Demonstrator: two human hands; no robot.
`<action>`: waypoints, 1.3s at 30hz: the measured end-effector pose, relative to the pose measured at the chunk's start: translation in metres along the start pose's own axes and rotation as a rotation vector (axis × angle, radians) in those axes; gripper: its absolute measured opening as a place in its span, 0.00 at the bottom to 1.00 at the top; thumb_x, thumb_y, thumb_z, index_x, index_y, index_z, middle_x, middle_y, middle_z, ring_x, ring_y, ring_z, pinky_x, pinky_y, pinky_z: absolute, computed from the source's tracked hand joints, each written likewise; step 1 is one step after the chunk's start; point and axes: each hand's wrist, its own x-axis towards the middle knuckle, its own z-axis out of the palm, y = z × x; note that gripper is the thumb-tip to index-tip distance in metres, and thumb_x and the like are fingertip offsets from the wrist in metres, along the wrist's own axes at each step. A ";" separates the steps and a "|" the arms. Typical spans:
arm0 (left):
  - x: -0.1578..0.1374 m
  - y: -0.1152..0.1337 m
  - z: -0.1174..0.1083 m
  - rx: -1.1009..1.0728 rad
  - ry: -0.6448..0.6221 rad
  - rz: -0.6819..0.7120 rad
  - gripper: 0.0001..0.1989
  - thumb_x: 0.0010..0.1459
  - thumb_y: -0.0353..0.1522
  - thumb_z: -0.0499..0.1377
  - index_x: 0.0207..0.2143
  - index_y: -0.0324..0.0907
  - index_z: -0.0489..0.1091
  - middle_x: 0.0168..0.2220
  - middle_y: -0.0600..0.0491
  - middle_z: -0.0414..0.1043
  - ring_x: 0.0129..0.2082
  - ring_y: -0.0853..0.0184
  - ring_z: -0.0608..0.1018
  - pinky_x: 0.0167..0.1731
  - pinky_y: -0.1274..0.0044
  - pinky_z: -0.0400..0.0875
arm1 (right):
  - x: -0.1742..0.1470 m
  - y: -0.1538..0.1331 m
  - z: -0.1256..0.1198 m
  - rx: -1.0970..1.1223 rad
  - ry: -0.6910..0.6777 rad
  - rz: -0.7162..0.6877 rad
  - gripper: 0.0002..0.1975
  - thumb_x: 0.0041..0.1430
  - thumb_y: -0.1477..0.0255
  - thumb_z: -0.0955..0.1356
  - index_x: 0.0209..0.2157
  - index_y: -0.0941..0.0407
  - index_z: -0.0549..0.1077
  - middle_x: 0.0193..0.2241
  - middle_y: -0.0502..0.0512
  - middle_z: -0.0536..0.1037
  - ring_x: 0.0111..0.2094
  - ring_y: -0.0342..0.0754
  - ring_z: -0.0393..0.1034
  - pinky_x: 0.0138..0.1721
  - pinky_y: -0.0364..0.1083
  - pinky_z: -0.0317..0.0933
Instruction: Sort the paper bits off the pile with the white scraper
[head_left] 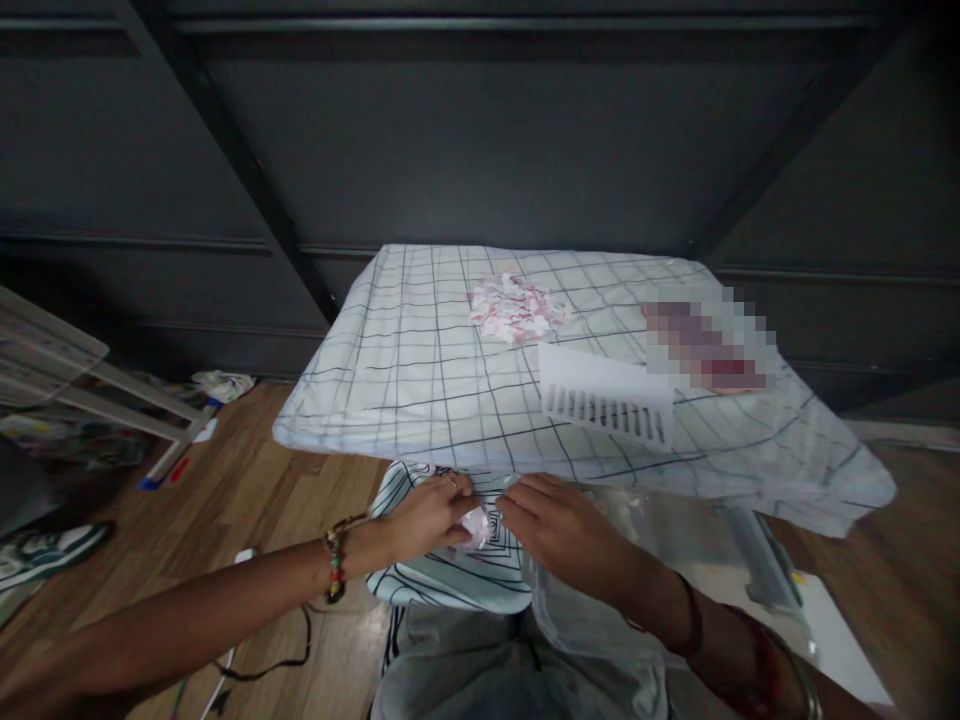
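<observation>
My left hand [433,515] is closed on a small clear plastic bag [477,527] with pale pink and white bits in it. On the bag's other side my right hand [559,532] pinches what looks like its clear edge; the fingertips are partly hidden. Both hands are low, over a striped pale blue cushion [420,582] in front of the table. Farther back, a heap of pink and white paper scraps [517,308] lies on the checked tablecloth [397,370].
A white card with a row of slots [600,395] lies right of the scraps, near a blurred-out object [705,345]. A clear plastic bin [592,610] stands beside my right forearm. Cables [289,662] run over the wooden floor at left, and a shoe [56,552] shows there.
</observation>
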 end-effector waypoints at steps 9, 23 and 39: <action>0.007 0.005 0.002 0.006 0.007 0.022 0.05 0.56 0.28 0.56 0.35 0.39 0.71 0.38 0.49 0.70 0.38 0.62 0.72 0.40 0.72 0.67 | -0.009 0.007 0.003 0.006 -0.024 0.044 0.07 0.53 0.81 0.64 0.25 0.56 0.66 0.23 0.49 0.69 0.27 0.45 0.61 0.29 0.45 0.52; 0.011 0.001 -0.002 0.014 -0.001 0.117 0.05 0.55 0.31 0.61 0.32 0.37 0.70 0.38 0.47 0.71 0.37 0.61 0.73 0.39 0.71 0.68 | -0.015 0.011 0.005 0.003 -0.026 0.042 0.08 0.54 0.81 0.63 0.24 0.56 0.66 0.22 0.49 0.69 0.27 0.44 0.61 0.30 0.45 0.51; 0.014 -0.005 0.002 -0.045 0.022 0.126 0.06 0.59 0.25 0.55 0.33 0.37 0.71 0.36 0.49 0.71 0.35 0.65 0.73 0.37 0.75 0.68 | -0.014 0.011 0.005 -0.014 -0.041 0.055 0.08 0.54 0.81 0.63 0.24 0.56 0.66 0.22 0.49 0.68 0.27 0.44 0.61 0.28 0.45 0.51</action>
